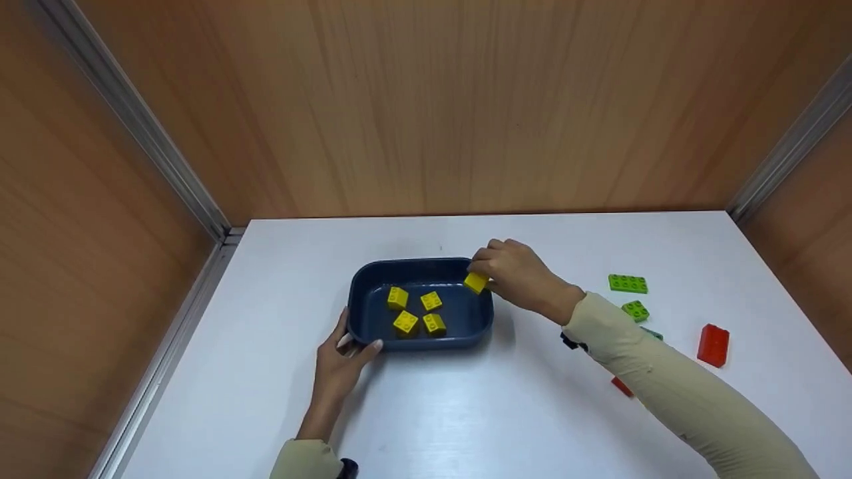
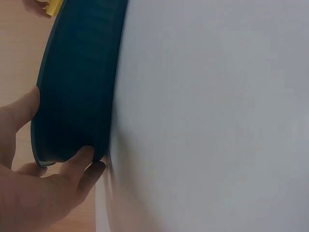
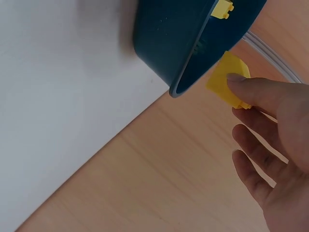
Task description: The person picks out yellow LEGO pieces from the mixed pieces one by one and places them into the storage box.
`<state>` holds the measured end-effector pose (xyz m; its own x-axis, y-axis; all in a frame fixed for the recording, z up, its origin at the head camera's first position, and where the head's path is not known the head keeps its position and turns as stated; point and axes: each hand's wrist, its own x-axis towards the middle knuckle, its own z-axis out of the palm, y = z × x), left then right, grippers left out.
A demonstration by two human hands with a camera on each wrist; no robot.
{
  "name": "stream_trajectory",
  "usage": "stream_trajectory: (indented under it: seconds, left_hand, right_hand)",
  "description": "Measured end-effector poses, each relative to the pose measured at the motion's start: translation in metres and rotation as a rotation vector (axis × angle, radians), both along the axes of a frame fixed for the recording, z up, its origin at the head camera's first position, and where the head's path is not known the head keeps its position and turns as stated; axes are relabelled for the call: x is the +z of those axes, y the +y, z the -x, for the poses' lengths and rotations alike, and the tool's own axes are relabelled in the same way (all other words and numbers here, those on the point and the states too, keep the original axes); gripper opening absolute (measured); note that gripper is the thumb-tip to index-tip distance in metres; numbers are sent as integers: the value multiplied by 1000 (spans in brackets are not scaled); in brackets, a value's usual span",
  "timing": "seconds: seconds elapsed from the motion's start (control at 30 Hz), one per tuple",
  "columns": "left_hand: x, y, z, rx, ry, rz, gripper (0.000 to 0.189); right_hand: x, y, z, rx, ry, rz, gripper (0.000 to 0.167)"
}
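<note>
A dark blue rectangular dish (image 1: 419, 344) stands on the white table, with several yellow toy bricks (image 1: 431, 301) lying apart on its bottom. At its left end my left hand (image 1: 338, 364) grips the wall, thumb on the near side and fingers around the corner; the left wrist view shows this hand (image 2: 53, 188) against the dish (image 2: 77, 87). Over the dish's right end, my right hand (image 1: 526, 279) pinches another yellow brick (image 1: 476, 282). Up close in the right wrist view, that brick (image 3: 227, 79) sits between thumb and index finger, beside the rim, the other fingers loosely bent.
To the right lie two light green bricks, a long one (image 1: 628, 283) and a shorter one (image 1: 636, 311), plus a red brick (image 1: 713, 345). A darker green piece (image 1: 653, 333) and another red piece (image 1: 622, 386) are partly hidden by the right sleeve. Wooden panels (image 1: 466, 106) enclose the table.
</note>
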<state>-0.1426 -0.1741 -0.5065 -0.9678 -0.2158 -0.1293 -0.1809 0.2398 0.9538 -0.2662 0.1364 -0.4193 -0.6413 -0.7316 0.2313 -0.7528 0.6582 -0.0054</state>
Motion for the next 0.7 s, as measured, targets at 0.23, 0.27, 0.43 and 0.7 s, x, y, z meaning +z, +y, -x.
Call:
stream_trajectory:
  seconds: [0.23,0.27,0.43,0.7]
  left_hand:
    - [0,1,1,3,4,15,92]
    - [0,1,1,3,4,17,92]
    - [-1,1,1,5,5,16,91]
    - [0,0,1,2,10,3,91]
  right_hand:
    - [-5,-11,5,11,-45,-50,29]
    - [-6,-13,6,12,-51,-60,29]
    - [-11,-21,9,7,-82,-110,30]
    - [-15,-34,12,30,-94,-178,30]
